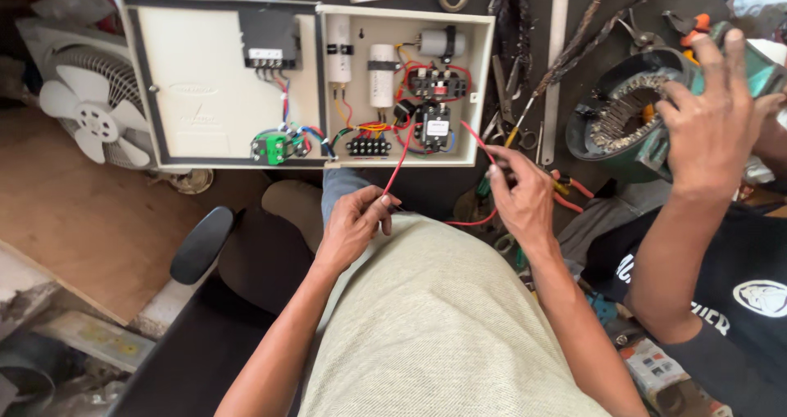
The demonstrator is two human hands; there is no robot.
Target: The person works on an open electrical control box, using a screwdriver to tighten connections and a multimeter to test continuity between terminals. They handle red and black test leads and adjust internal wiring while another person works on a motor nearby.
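Observation:
An open cream electrical control box (406,161) lies ahead of me, its lid (197,89) swung to the left. Inside are white capacitors (381,74), a black relay (434,124) and a terminal strip (368,146). A thin red wire (403,156) runs out of the box. My left hand (354,220) pinches one stretch of that wire just below the box. My right hand (520,197) pinches another stretch of it near the box's lower right corner, with a loop of the wire hanging between both hands.
At right another person's hand (711,122) rests on a green motor stator (631,122). Pliers, scissors and a metal ruler (557,48) lie beyond. A white fan (90,109) sits at left, a black chair armrest (201,243) beside my left arm.

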